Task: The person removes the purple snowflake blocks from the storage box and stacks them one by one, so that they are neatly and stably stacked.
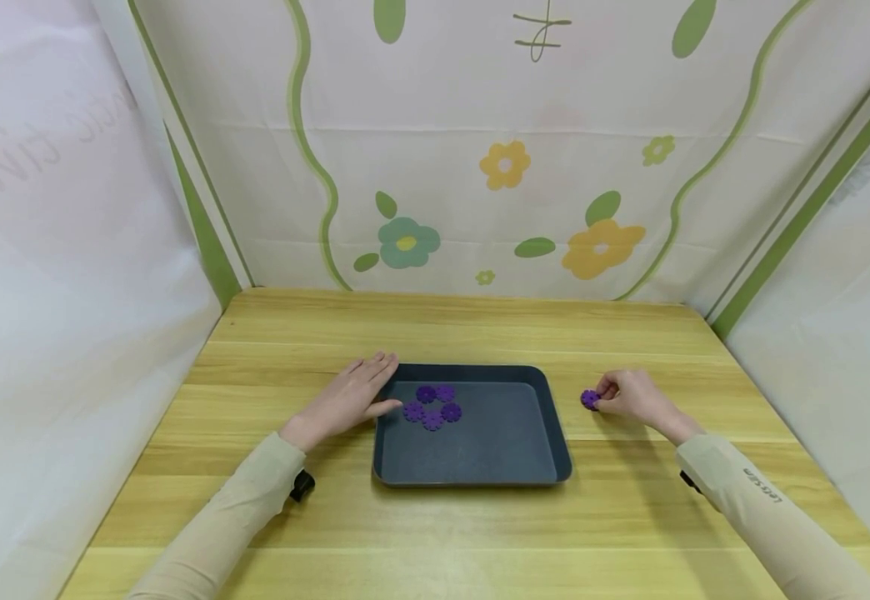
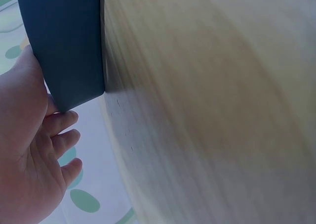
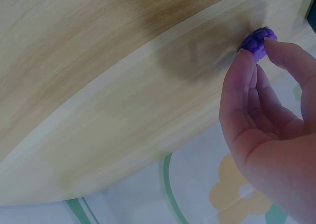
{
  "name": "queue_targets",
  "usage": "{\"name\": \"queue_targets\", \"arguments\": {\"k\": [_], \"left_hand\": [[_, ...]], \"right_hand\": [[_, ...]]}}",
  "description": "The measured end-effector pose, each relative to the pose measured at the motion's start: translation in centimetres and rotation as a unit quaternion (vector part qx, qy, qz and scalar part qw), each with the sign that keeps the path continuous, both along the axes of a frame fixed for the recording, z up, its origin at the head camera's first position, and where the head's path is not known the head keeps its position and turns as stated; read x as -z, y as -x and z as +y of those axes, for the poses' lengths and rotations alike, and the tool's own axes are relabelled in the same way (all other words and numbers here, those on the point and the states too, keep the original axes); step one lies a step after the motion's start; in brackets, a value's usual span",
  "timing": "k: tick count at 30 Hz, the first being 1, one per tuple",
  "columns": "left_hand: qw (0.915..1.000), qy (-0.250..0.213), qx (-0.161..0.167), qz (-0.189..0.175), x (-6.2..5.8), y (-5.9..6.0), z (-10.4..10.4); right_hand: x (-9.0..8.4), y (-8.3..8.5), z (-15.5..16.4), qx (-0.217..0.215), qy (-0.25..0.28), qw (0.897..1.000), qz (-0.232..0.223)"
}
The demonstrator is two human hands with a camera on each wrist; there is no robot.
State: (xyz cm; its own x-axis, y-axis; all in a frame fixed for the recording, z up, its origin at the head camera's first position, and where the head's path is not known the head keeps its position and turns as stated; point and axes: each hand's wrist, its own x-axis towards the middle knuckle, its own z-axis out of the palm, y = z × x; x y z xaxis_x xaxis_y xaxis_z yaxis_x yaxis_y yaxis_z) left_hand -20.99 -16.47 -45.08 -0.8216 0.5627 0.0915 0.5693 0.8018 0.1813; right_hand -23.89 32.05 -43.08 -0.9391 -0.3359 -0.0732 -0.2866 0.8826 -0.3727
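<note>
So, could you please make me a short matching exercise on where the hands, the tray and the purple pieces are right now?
Things:
1. left hand
2. right hand
3. tray
4. five pieces

Places or states:
A. lie clustered in the tray's far left part
B. pinches one purple piece on the table
C. rests flat at the tray's left edge
D. sits mid-table between the hands

Pairs: 1-C, 2-B, 3-D, 4-A

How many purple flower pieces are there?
6. Five purple pieces sit clustered in the tray, near its left side. One more purple piece is pinched by the right hand, right of the tray.
</note>
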Motion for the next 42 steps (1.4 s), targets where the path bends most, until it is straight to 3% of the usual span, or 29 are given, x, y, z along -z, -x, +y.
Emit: {"name": "queue_targets", "arguments": {"k": [21, 36, 42], "left_hand": [[1.0, -0.006, 0.003, 0.006, 0.1, 0.0, -0.1], [0.9999, -0.009, 0.006, 0.01, -0.1, 0.0, 0.0], [0.9999, -0.003, 0.007, 0.013, -0.1, 0.0, -0.1]], "right_hand": [[-0.1, 0.0, -0.2, -0.003, -0.007, 1.0, -0.001], [-1.3, 0.1, -0.5, -0.008, -0.003, 0.999, 0.032], [-1.9, 0.3, -1.3, -0.006, -0.014, 1.0, 0.024]]}}
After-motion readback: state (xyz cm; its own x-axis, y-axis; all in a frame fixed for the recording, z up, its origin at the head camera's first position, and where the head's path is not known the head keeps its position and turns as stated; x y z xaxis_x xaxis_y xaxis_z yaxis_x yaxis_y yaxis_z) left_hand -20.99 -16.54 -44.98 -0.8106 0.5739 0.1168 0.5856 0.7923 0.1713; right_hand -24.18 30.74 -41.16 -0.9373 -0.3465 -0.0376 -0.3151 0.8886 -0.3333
